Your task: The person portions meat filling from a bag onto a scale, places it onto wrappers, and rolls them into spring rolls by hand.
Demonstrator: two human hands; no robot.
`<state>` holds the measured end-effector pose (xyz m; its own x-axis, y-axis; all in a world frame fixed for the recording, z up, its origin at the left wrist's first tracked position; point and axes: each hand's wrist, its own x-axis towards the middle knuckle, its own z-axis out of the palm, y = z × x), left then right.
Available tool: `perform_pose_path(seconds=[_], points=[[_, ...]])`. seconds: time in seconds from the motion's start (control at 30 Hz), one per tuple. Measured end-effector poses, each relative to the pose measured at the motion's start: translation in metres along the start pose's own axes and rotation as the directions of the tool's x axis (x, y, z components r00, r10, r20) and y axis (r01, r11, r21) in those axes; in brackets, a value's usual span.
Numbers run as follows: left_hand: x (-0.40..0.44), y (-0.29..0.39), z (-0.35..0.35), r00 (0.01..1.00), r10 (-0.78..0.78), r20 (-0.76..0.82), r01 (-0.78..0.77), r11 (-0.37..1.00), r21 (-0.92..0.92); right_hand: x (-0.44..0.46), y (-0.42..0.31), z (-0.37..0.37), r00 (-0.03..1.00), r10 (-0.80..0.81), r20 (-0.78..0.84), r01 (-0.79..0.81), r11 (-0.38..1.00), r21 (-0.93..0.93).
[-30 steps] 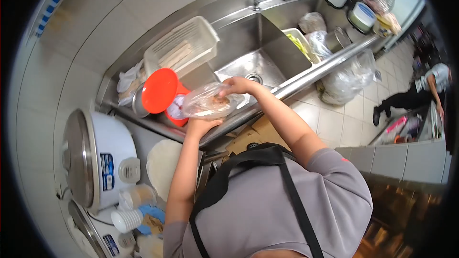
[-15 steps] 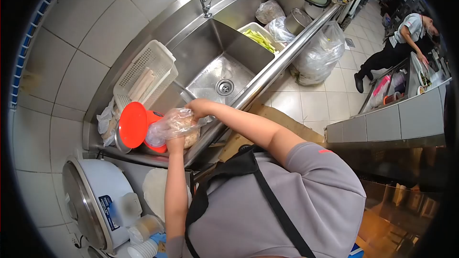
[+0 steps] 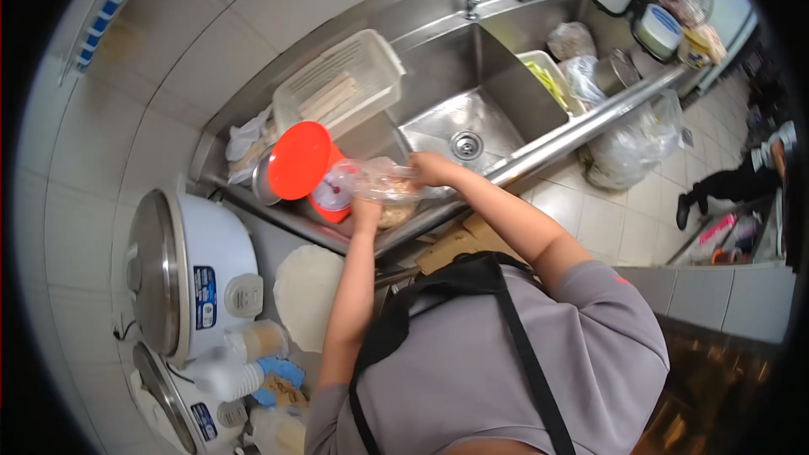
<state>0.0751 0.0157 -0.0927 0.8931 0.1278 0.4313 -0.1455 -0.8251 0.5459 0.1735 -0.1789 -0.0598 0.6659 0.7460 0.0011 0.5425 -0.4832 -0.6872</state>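
A clear plastic bag with pale, light-brown food in it is stretched between my hands at the sink's left end. My left hand is closed on its lower left part. With bent fingers, my right hand grips the bag's right end. Just left of the bag stands a red kitchen scale, its round dial facing me and its red pan on top. More pale food in clear plastic shows beneath the held bag, partly hidden by it and my left hand.
A white perforated basket holds pale sticks behind the scale. Right of it are the steel sink and a tray of green vegetables. Rice cookers stand at lower left. A steel rail edges the sink; a person stands far right.
My view has turned, so the sink and scale sit farther right and higher in the picture. Both hands stay on the bag beside the scale.
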Motion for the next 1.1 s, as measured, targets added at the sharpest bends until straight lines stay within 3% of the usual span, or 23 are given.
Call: perform_pose_path(seconds=[0.03,0.13,0.2,0.27,0.3,0.43,0.53,0.63,0.73,0.77,0.87,0.93,0.97,1.07,1.1], points=[[0.004,0.013,-0.006,0.999,-0.032,0.038,0.034,0.999,-0.042,-0.003,0.003,0.002,0.995,-0.072,-0.063,0.072,0.997,-0.006],[0.008,0.015,-0.004,0.997,-0.069,0.025,0.072,0.989,-0.129,-0.001,0.005,-0.009,0.981,0.139,0.137,-0.172,0.949,0.263],[0.001,0.010,-0.001,0.993,-0.119,0.009,0.118,0.968,-0.223,-0.005,0.009,-0.017,0.988,0.138,0.062,-0.152,0.871,0.467],[-0.005,0.016,-0.004,0.977,-0.209,0.037,0.208,0.908,-0.364,-0.007,-0.002,-0.038,0.967,0.255,0.004,-0.218,0.819,0.530],[-0.001,0.031,-0.016,0.997,-0.083,-0.007,0.080,0.974,-0.211,-0.008,-0.010,-0.048,0.968,0.245,-0.052,-0.193,0.862,0.468],[-0.009,0.037,-0.031,0.994,0.025,-0.110,-0.047,0.977,-0.209,-0.008,-0.033,-0.059,0.962,0.109,-0.249,-0.019,0.940,0.340],[-0.008,0.052,-0.051,0.979,-0.188,-0.080,0.162,0.954,-0.254,-0.010,-0.071,-0.076,0.976,0.066,-0.205,0.016,0.927,0.374],[-0.012,0.064,-0.075,0.893,-0.433,-0.118,0.312,0.788,-0.531,-0.017,-0.105,-0.098,0.942,0.008,-0.336,0.144,0.894,0.424],[-0.023,0.066,-0.084,0.828,-0.531,-0.178,0.135,0.497,-0.857,-0.018,-0.113,-0.105,0.870,-0.063,-0.488,0.285,0.872,0.397],[-0.026,0.063,-0.087,0.870,-0.439,-0.224,0.065,0.552,-0.831,-0.018,-0.115,-0.108,0.857,-0.066,-0.510,0.297,0.873,0.387],[-0.039,0.030,-0.078,0.835,-0.517,-0.187,0.250,0.660,-0.709,-0.009,-0.101,-0.089,0.903,-0.056,-0.427,0.225,0.906,0.358],[-0.049,0.036,-0.073,0.808,-0.565,-0.164,0.244,0.575,-0.781,-0.005,-0.100,-0.083,0.959,0.011,-0.284,0.088,0.939,0.333],[-0.042,0.035,-0.072,0.803,-0.573,-0.161,0.221,0.539,-0.813,-0.006,-0.101,-0.084,0.951,-0.019,-0.309,0.133,0.927,0.351],[-0.031,0.058,-0.091,0.798,-0.593,-0.108,0.184,0.410,-0.894,-0.007,-0.113,-0.082,0.915,0.019,-0.403,0.264,0.727,0.634],[-0.036,0.041,-0.084,0.821,-0.523,-0.227,0.182,0.617,-0.766,-0.005,-0.113,-0.084,0.905,0.009,-0.426,0.299,0.700,0.649]])
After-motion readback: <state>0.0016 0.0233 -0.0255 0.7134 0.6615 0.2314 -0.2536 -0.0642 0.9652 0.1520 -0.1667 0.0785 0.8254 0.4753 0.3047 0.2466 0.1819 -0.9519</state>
